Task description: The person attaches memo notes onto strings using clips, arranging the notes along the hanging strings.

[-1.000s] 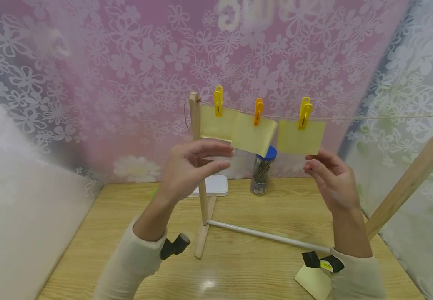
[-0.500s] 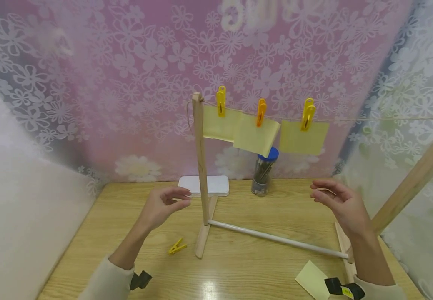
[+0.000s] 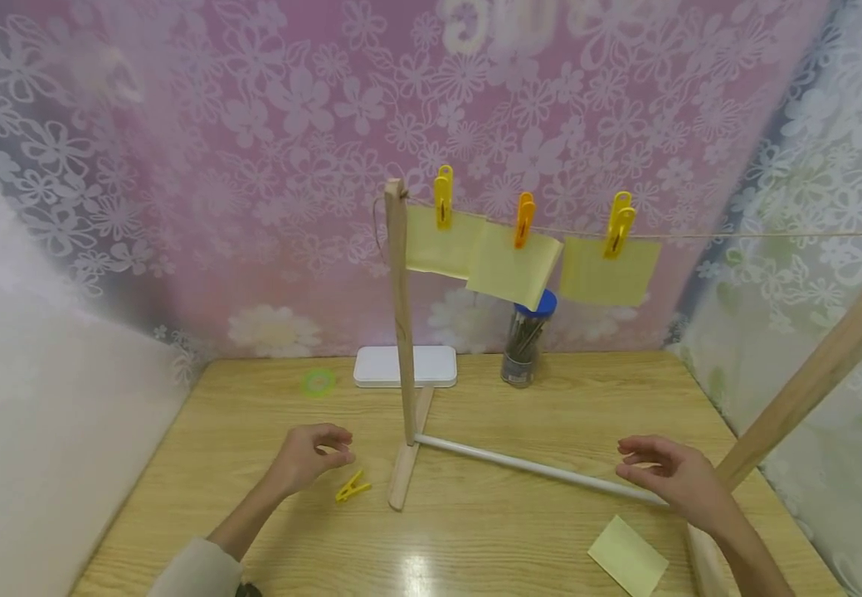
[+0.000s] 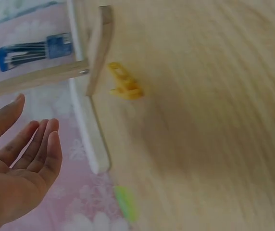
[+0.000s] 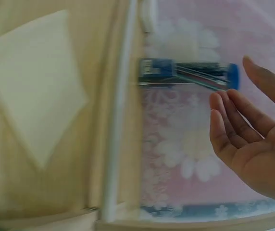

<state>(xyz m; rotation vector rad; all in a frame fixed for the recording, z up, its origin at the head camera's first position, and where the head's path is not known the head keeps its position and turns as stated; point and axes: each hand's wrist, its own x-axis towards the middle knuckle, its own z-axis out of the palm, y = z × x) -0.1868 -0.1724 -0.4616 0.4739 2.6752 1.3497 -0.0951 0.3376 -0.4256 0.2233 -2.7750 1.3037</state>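
Observation:
My left hand (image 3: 313,456) is over the table with fingers loosely bent and nothing in them, just up and left of a yellow clothespin (image 3: 353,486). That clothespin also shows in the left wrist view. On the right, my right hand (image 3: 680,479) hovers with relaxed fingers, holding nothing, above a loose yellow paper square (image 3: 628,556). Three yellow paper squares hang from a string: the left one (image 3: 441,246) under a yellow clothespin (image 3: 443,199), the middle one (image 3: 513,265) under an orange clothespin (image 3: 523,220), the right one (image 3: 610,278) under a yellow clothespin (image 3: 619,225).
The string (image 3: 767,236) runs between a left wooden post (image 3: 401,332) and a slanting right post (image 3: 819,369). A white bar (image 3: 528,465) joins their feet. Behind stand a white case (image 3: 434,366), a blue-lidded jar of pens (image 3: 522,348) and a green ring of tape (image 3: 318,382).
Both hands have come down from the hanging papers toward the table, the left also moving leftward. The clothespin and the loose paper on the table are now uncovered; the hanging papers stay clipped.

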